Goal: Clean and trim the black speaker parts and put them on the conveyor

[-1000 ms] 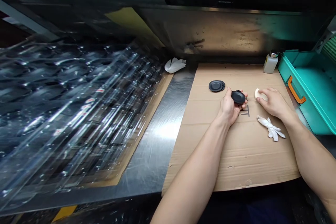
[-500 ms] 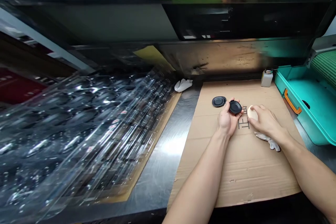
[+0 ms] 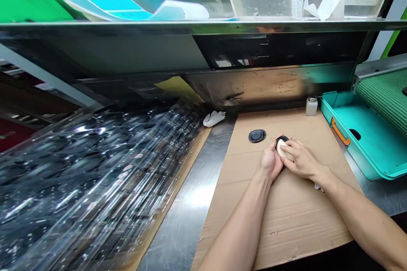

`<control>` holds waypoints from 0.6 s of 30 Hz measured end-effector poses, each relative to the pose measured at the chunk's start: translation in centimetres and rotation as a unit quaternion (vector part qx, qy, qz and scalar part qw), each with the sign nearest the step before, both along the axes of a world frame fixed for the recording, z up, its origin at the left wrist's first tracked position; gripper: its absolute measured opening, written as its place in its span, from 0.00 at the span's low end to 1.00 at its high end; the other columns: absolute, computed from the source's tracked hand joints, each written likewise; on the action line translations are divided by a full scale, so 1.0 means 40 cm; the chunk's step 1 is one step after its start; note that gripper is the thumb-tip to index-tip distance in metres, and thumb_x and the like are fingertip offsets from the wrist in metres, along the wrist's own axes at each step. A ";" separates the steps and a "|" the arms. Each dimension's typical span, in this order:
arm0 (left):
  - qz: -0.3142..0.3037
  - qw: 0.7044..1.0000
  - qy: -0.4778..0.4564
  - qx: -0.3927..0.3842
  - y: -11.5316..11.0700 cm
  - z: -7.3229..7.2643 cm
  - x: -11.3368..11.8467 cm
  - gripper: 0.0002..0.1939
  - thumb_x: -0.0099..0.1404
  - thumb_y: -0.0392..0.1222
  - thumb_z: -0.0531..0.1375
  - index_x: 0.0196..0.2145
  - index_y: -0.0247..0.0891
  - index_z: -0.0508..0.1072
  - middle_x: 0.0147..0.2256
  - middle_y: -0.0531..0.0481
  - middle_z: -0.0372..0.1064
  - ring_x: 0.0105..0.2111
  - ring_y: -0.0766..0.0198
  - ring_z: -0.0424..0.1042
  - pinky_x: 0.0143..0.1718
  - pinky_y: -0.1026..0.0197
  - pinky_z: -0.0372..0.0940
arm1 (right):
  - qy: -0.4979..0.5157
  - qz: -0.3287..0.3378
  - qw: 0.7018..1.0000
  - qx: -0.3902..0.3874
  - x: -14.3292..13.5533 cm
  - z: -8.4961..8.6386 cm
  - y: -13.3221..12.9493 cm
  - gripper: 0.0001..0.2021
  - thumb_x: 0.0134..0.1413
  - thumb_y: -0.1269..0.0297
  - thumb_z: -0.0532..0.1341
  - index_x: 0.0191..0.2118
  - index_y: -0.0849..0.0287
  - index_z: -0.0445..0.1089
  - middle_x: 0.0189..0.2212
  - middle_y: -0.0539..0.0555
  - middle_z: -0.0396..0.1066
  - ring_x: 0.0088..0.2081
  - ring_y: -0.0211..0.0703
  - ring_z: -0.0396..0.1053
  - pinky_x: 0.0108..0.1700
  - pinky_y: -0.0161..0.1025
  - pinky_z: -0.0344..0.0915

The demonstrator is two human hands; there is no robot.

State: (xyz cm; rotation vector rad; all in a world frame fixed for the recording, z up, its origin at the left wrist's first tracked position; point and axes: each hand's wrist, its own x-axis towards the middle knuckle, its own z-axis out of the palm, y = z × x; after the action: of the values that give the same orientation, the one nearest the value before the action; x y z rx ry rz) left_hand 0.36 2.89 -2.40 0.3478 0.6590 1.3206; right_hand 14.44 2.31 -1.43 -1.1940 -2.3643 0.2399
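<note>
Head view: left grip is clasping a black lid, right grip clamping a white pad against it, job apparently unfinished, second lid lying apart, its progress unclear.

steel tabletop: hot glare patch
clear plastic trays: specular streaks, smeared toward left edge
cardboard sheet: evenly lit
black panel: dim, faint reflections
</note>
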 end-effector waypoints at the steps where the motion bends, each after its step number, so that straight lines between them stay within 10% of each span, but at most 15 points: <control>1: 0.001 1.000 0.014 0.010 0.000 -0.003 -0.002 0.11 0.71 0.43 0.53 0.45 0.36 0.72 0.44 0.40 0.75 0.45 0.56 0.76 0.51 0.50 0.70 | -0.014 -0.023 1.000 0.001 0.011 0.001 0.007 0.15 0.62 0.63 0.59 0.53 0.55 0.72 0.52 0.60 0.70 0.50 0.51 0.65 0.52 0.44 0.62; 5: 0.076 0.971 0.191 0.123 -0.009 -0.016 -0.003 0.23 0.63 0.45 0.65 0.54 0.39 0.69 0.51 0.40 0.73 0.52 0.56 0.73 0.56 0.50 0.66 | -0.054 -0.169 0.984 -0.017 0.072 -0.004 0.047 0.13 0.63 0.63 0.57 0.48 0.58 0.74 0.47 0.61 0.72 0.50 0.52 0.64 0.53 0.44 0.59; 12: 0.226 0.688 0.569 0.388 -0.057 -0.014 0.016 0.48 0.60 0.42 0.69 0.70 0.46 0.48 0.57 0.40 0.68 0.59 0.54 0.67 0.62 0.48 0.61 | -0.041 -0.208 0.977 -0.034 0.117 -0.032 0.086 0.16 0.62 0.60 0.57 0.52 0.56 0.73 0.48 0.59 0.72 0.52 0.51 0.64 0.54 0.42 0.57; 18: 0.218 0.667 0.625 0.344 -0.062 -0.004 0.009 0.50 0.58 0.45 0.71 0.70 0.46 0.47 0.53 0.41 0.73 0.55 0.53 0.71 0.58 0.49 0.65 | -0.029 -0.202 0.979 -0.024 0.115 -0.040 0.092 0.17 0.62 0.59 0.57 0.53 0.57 0.73 0.49 0.59 0.72 0.52 0.51 0.65 0.56 0.42 0.56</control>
State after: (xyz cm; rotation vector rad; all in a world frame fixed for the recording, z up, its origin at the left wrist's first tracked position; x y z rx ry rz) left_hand 0.73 0.39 -2.57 1.9478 1.4121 1.6469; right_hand 19.03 5.99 -3.04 -1.6891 -2.1106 0.1266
